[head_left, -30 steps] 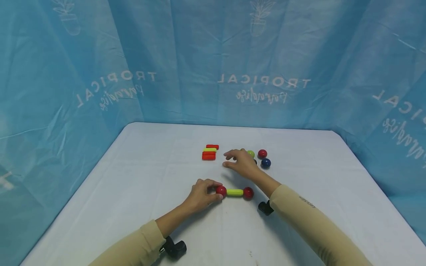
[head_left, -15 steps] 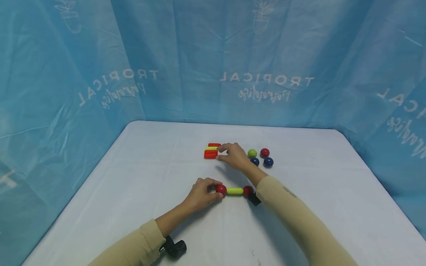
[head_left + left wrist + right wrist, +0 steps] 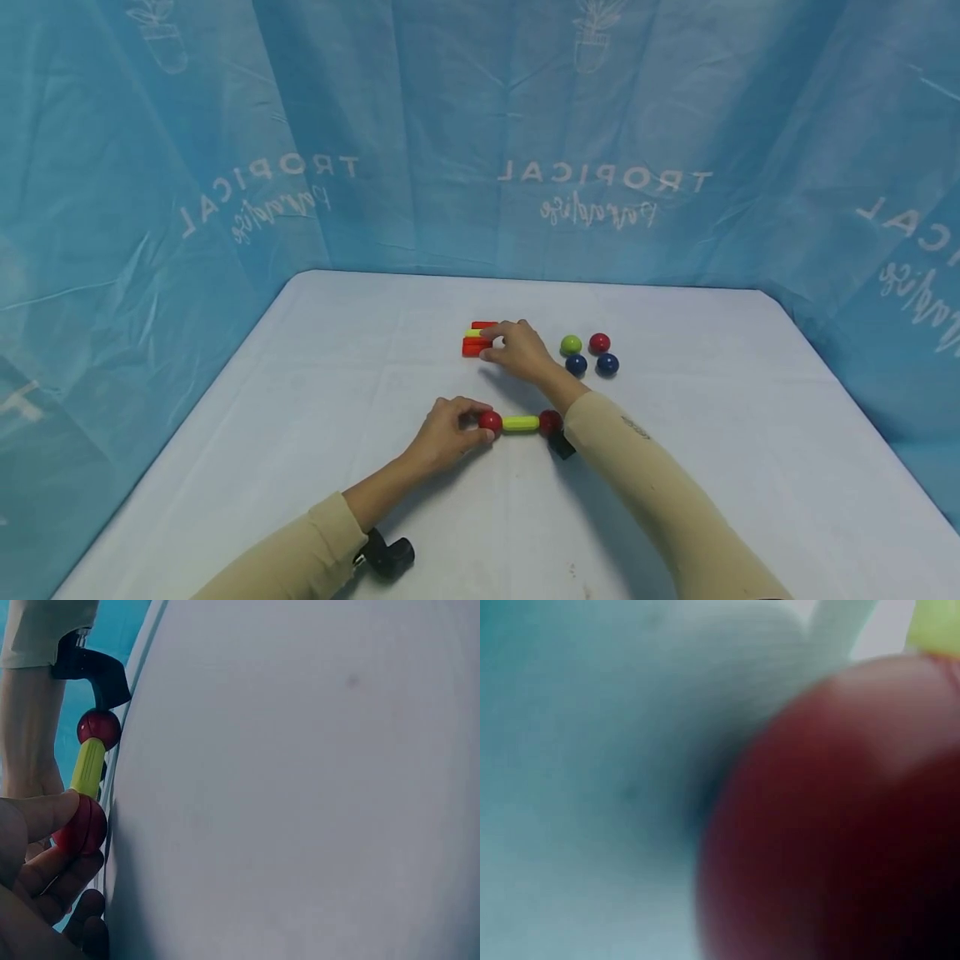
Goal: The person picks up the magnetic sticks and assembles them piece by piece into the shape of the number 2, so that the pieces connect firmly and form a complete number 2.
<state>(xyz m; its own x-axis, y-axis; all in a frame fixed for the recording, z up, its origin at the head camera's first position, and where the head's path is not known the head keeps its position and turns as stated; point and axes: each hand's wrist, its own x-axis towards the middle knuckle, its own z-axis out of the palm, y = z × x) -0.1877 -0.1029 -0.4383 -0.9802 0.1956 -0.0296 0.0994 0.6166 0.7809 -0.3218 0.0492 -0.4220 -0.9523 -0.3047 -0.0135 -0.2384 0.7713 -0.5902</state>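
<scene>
My left hand [image 3: 442, 435] holds a red ball [image 3: 491, 423] between thumb and fingers. From that ball a yellow-green rod [image 3: 521, 423] runs right to a second red ball [image 3: 550, 422], forming a dumbbell shape. In the left wrist view, thumb and fingers wrap the near red ball [image 3: 82, 825]. Farther back, my right hand [image 3: 521, 352] reaches over a small row of rods, its index finger and thumb spread at their right ends. Red rods [image 3: 474, 351] lie in front of and behind a yellow-green rod [image 3: 472, 333]. A blurred red ball [image 3: 817, 825] fills much of the right wrist view.
Right of the right hand lie a green ball [image 3: 571, 344], a red ball [image 3: 599, 342] and two dark blue balls [image 3: 607, 364]. The white table [image 3: 360, 350] meets a blue printed curtain [image 3: 450, 225]. The right wrist's black camera [image 3: 561, 445] sits close by the dumbbell's right ball.
My right hand has moved left from beside the loose balls to the rods. The left hand, still gripping its ball, has shifted slightly left and back with the dumbbell shape.
</scene>
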